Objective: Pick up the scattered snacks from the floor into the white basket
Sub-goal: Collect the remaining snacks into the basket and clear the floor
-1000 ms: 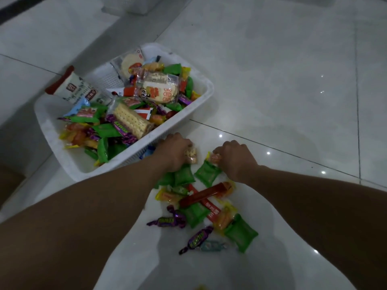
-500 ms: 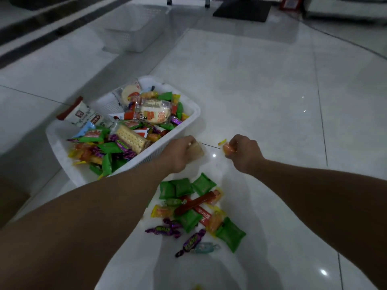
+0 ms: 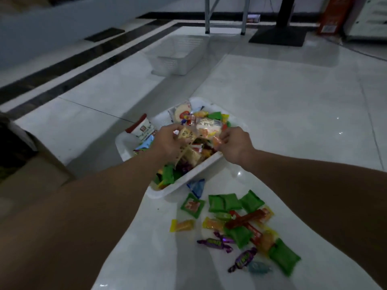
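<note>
The white basket (image 3: 194, 174), full of wrapped snacks, stands on the tiled floor in the middle of the head view. My left hand (image 3: 167, 141) is over the basket and holds a pale cracker packet (image 3: 185, 133). My right hand (image 3: 234, 143) is over the basket's right side and pinches a small orange candy (image 3: 216, 141). On the floor in front of the basket lies a scatter of snacks: green packets (image 3: 226, 203), a red stick (image 3: 244, 220), purple candies (image 3: 215, 242), an orange candy (image 3: 182, 225) and a blue packet (image 3: 196, 187).
A second, empty white basket (image 3: 178, 53) stands farther back on the floor. Table legs (image 3: 207, 15) and a black stand base (image 3: 276, 36) are at the far end. A brown box (image 3: 31, 181) sits at the left.
Both hands rose from the snack pile on the floor and moved over the basket, each carrying a snack. The camera tilted up, showing more of the room.
</note>
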Available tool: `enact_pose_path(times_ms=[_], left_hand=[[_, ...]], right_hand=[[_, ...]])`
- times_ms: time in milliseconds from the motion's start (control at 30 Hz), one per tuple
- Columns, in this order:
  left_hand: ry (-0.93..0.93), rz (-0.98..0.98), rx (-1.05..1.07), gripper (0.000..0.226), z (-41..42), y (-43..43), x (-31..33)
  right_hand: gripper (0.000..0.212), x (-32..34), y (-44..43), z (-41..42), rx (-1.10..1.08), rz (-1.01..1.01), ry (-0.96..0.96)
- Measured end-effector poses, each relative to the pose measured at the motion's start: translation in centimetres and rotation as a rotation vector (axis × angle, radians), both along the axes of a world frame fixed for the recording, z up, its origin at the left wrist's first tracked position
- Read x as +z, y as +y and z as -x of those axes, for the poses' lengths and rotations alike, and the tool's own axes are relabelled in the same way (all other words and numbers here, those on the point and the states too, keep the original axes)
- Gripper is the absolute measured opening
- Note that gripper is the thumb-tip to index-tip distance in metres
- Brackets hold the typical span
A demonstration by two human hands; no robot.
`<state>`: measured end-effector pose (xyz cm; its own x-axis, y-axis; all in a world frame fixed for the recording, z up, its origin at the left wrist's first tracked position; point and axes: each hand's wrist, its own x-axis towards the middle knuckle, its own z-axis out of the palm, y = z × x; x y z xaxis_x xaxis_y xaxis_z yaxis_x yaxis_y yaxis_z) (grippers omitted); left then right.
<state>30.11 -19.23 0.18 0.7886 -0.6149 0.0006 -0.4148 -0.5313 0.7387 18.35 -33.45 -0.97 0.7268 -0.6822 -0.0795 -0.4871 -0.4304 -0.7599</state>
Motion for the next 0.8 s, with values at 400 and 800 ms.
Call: enact_pose_path(times_ms=[400, 800], left_hand=[[0.217, 0.183, 0.383, 0.041, -6.1, 4.6, -2.7], [-0.003, -0.009, 0.213, 0.051, -5.0, 4.2, -2.5]], right_hand=[[0.014, -2.6, 4.6, -8.6, 0.03, 0.033, -0.051], [0.027, -1.8, 3.1, -4.9, 0.199, 0.285, 0.018]])
